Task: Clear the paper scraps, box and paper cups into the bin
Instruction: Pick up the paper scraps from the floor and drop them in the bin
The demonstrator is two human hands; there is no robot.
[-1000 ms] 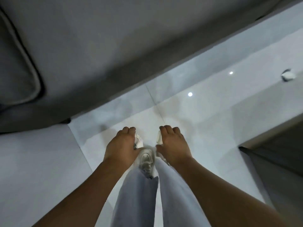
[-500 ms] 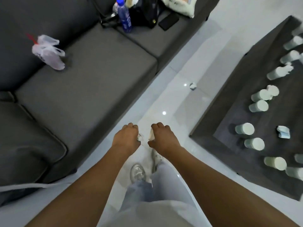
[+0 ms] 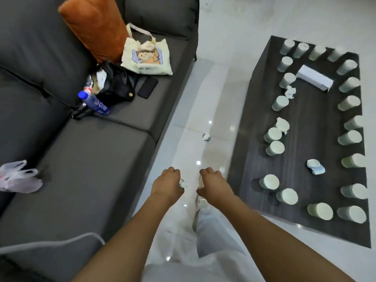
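Head view: both hands are out front over the floor (image 3: 213,82) btwn sofa (image 3: 85,169) and desk (image 3: 309,127); left hand (image 3: 167,185) is curled round a white scrap (image 3: 182,183), right hand (image 3: 214,185) curled round another scrap (image 3: 200,182). On the desk, approx two dozen cups (image 3: 274,147) sit upside down, mostly along the edges, w/ a white box (image 3: 314,77) lying near the far end and crumpled scraps among the cups (image 3: 290,92). One more scrap lies on the floor (image 3: 206,136) near the desk's left edge; on the sofa: tote (image 3: 147,55), bottle (image 3: 94,102), phone (image 3: 147,87), plastic bag (image 3: 18,177).
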